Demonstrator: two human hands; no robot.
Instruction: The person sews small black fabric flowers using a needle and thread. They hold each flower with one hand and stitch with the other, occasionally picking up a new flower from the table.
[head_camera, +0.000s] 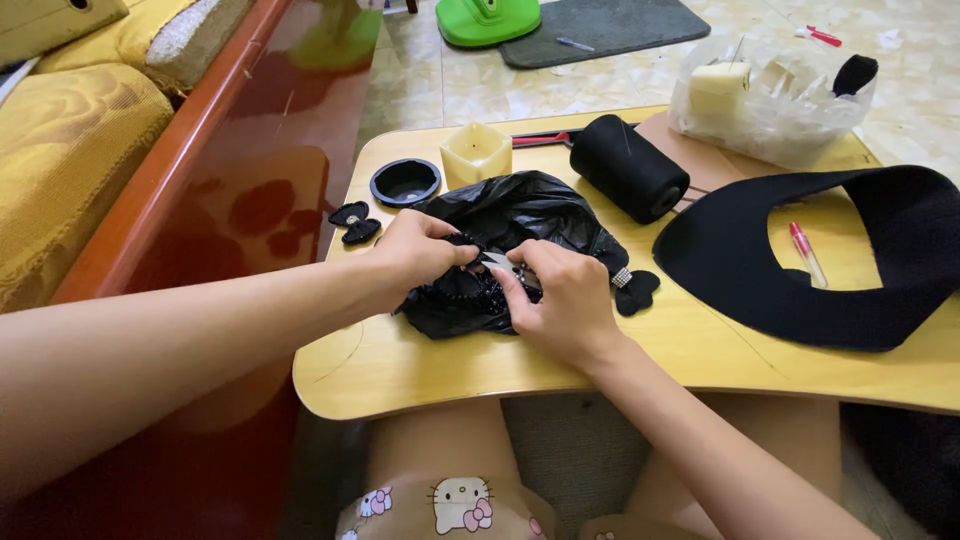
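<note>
A: Where are the hands?

B: Both sit on the black bag (505, 225), mid-surface (420, 370). The left hand (415, 250) pinches the bag's crumpled edge from the left; the right hand (560, 295) closes on a small pale piece (497, 262) at the bag's near side. Fingertips almost touch.

A: Which way does the bag lie?

B: Straight ahead of the hands, running from near-left to far-right. Both hands are on it; the right covers more of its near edge.

A: Any packages?

B: A clear plastic bag (775, 105) at the far right holds pale blocks. A black thread spool (628, 165) lies on its side just beyond the black bag, a cream candle (476, 152) and a round black lid (405, 182) to its left. No readable labels.
</note>
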